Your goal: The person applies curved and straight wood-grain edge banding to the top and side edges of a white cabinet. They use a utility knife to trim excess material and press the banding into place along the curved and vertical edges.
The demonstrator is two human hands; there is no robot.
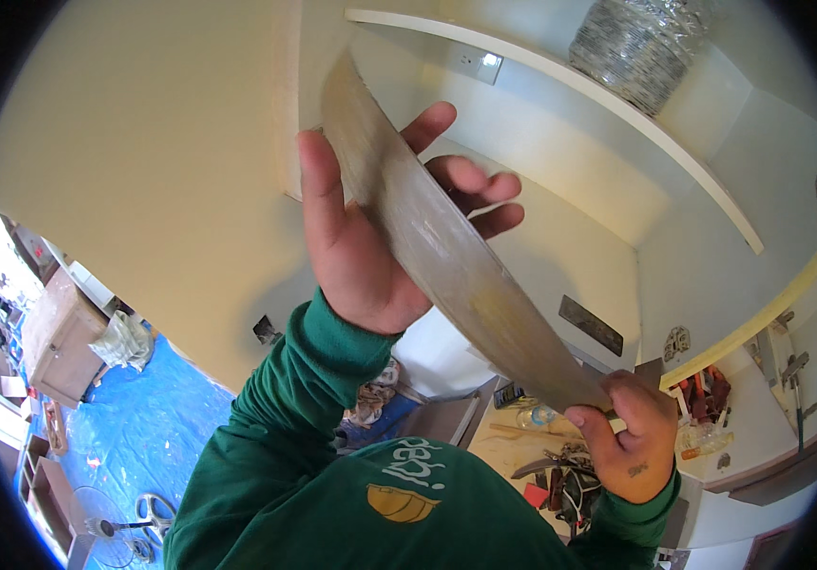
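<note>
Left hand (370, 237) raised, grip spread wide: palm flat against the back of a long wide drywall blade (437, 247), thumb up along its left side, fingertips showing past the right edge; steadying, not clenching. Right hand (629, 439) low at right, grip pressed shut around the blade's lower end, the handle itself hidden inside the fist.

Blade runs diagonally from upper centre down to lower right, spanning between both hands; face dull grey, smeared with dried compound and a yellowish patch near the lower end; held in air in front of a cream wall (142, 142).

Both sleeves dark green; a yellow shape and pale lettering sit on the green garment (351, 494) at bottom centre.

Further out: white shelf (560, 71) curving across the top right with silver foil ducting (641, 43) above it; wall outlet plate (475, 62) under the shelf edge; dark rectangular slot (591, 325) in the wall right of the blade. Below right, cluttered tabletop (513, 446) with clear plastic bottles (703, 439) and tools. Lower left, blue tarp (142, 427) on the floor, a fan (109, 518), a wooden cabinet (57, 337).
</note>
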